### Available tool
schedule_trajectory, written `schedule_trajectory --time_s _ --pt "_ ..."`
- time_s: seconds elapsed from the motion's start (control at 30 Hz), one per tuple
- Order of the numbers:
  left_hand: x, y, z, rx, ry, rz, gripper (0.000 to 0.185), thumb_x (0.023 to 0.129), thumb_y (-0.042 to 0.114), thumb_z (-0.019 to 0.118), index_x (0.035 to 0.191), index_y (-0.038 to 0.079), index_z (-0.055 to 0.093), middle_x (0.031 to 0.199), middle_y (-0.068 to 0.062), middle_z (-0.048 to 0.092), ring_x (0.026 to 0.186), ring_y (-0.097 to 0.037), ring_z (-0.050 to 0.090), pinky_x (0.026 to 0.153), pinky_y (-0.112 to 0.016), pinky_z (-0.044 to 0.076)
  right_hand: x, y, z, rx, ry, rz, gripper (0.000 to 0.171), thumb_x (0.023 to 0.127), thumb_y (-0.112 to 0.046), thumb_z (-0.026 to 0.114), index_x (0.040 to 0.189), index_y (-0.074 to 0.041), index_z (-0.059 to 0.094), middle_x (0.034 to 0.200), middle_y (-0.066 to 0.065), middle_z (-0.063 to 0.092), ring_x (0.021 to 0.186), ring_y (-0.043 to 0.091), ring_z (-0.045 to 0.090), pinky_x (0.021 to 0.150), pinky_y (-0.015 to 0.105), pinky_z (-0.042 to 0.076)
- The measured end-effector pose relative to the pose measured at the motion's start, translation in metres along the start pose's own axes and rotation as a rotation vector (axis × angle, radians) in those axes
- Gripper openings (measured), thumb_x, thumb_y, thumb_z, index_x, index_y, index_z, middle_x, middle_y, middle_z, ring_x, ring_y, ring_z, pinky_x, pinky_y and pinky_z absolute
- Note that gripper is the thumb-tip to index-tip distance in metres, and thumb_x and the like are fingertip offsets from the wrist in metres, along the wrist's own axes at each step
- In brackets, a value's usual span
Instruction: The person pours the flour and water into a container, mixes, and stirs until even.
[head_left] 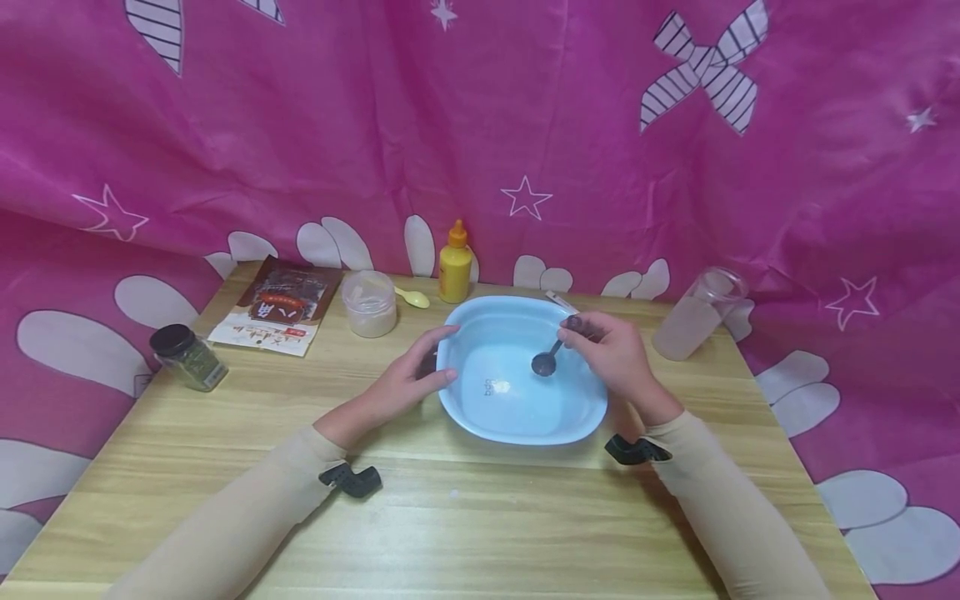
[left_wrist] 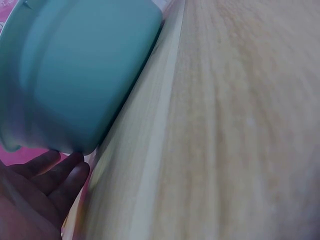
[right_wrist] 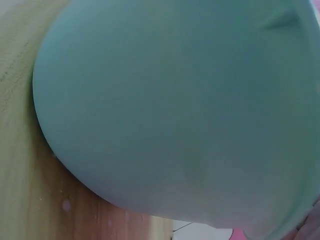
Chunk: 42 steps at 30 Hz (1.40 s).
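A pale blue basin (head_left: 517,417) sits on the wooden worktop (head_left: 465,517), nearer the far edge than the near one and about midway between the side edges. Some small dark print marks its inside floor, too small to read.

Right hand (head_left: 611,354): fingers curled, pinching the handle of a dark spoon (head_left: 546,361) over the basin. The spoon's long axis runs from the hand at the basin's far right rim down toward the middle; the round scoop end is the lower end, inside the basin, with the handle raised toward the far right.

Left hand (head_left: 408,379): fingers straight, resting against the outside of the basin's left wall, thumb near the rim, holding nothing. The left wrist view shows the fingertips (left_wrist: 75,172) just beside the basin's base.

Along the far edge, left to right: a brown packet (head_left: 279,307) lying flat, with large white characters and a red band, its small print unreadable; a lidded clear tub (head_left: 369,302); a yellow spoon (head_left: 412,297); a yellow squeeze bottle (head_left: 455,265). A dark-lidded glass jar (head_left: 187,357) lies tilted at the left edge. A frosted plastic cup (head_left: 697,315) leans near the far right corner. Nothing stands between either hand and the basin.
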<state>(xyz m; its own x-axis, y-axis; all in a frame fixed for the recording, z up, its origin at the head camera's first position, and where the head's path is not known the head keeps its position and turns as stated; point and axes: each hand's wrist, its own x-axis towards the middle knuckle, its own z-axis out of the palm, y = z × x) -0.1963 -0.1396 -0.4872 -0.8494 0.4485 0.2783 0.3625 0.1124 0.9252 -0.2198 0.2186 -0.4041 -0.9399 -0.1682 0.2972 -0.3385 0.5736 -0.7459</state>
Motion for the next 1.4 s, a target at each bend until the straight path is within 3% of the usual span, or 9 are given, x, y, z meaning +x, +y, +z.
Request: schedule_trajectory --time_s 0.13,0.47,0.73,0.93,1.03,1.23,1.4 --pt "0.000 0.000 0.001 -0.006 0.000 0.003 0.070 0.110 0.012 0.069 0.172 0.015 0.037 0.172 -0.023 0.041 0.146 -0.049 0.056 0.115 -0.058 0.055 0.000 -0.002 0.004 -0.020 -0.030 -0.005 0.018 0.102 -0.016 0.085 0.117 -0.007 0.085 0.104 0.007 0.084 0.093 0.025 0.074 0.077 0.027 0.059" --pt "0.000 0.000 0.002 -0.015 0.000 -0.001 0.070 0.110 0.012 0.069 0.172 0.013 0.036 0.172 -0.025 0.040 0.146 -0.050 0.056 0.116 -0.058 0.054 0.001 -0.004 0.013 -0.079 -0.095 -0.034 0.016 0.101 -0.015 0.085 0.116 -0.009 0.085 0.104 0.005 0.083 0.097 0.027 0.078 0.088 0.049 0.068" --pt "0.000 0.001 0.002 -0.017 -0.002 0.006 0.070 0.110 0.011 0.069 0.172 0.013 0.036 0.174 -0.024 0.038 0.147 -0.051 0.055 0.116 -0.058 0.054 0.001 -0.004 0.014 -0.124 -0.130 -0.031 0.015 0.102 -0.021 0.084 0.115 -0.012 0.085 0.103 0.002 0.083 0.097 0.025 0.077 0.086 0.046 0.066" --pt "0.001 0.001 0.002 -0.003 -0.003 0.006 0.070 0.109 0.011 0.069 0.172 0.013 0.037 0.174 -0.023 0.038 0.148 -0.051 0.054 0.117 -0.059 0.053 0.002 -0.011 0.010 -0.169 -0.171 -0.044 0.014 0.103 -0.025 0.083 0.112 -0.014 0.085 0.095 -0.001 0.080 0.089 0.023 0.069 0.077 0.040 0.060" --pt "0.001 0.002 0.002 -0.004 -0.003 0.004 0.071 0.109 0.011 0.069 0.172 0.013 0.036 0.175 -0.023 0.037 0.148 -0.051 0.053 0.117 -0.059 0.053 0.004 -0.014 0.006 -0.214 -0.212 -0.077 0.013 0.103 -0.025 0.083 0.110 -0.014 0.085 0.090 -0.003 0.077 0.084 0.022 0.065 0.073 0.038 0.057" --pt "0.000 0.002 0.003 -0.003 -0.003 0.000 0.071 0.109 0.012 0.069 0.172 0.014 0.036 0.174 -0.023 0.038 0.148 -0.051 0.054 0.116 -0.059 0.054 0.010 -0.021 -0.003 -0.308 -0.334 -0.151 0.008 0.103 -0.025 0.082 0.107 -0.018 0.084 0.094 -0.008 0.078 0.087 0.017 0.069 0.079 0.039 0.060" --pt "0.000 0.002 0.002 0.006 0.000 -0.002 0.071 0.110 0.014 0.069 0.172 0.014 0.036 0.174 -0.023 0.039 0.147 -0.050 0.055 0.116 -0.059 0.053 0.015 -0.028 -0.009 -0.374 -0.443 -0.205 0.013 0.104 -0.023 0.081 0.114 -0.016 0.085 0.100 -0.009 0.080 0.086 0.013 0.070 0.080 0.039 0.062"
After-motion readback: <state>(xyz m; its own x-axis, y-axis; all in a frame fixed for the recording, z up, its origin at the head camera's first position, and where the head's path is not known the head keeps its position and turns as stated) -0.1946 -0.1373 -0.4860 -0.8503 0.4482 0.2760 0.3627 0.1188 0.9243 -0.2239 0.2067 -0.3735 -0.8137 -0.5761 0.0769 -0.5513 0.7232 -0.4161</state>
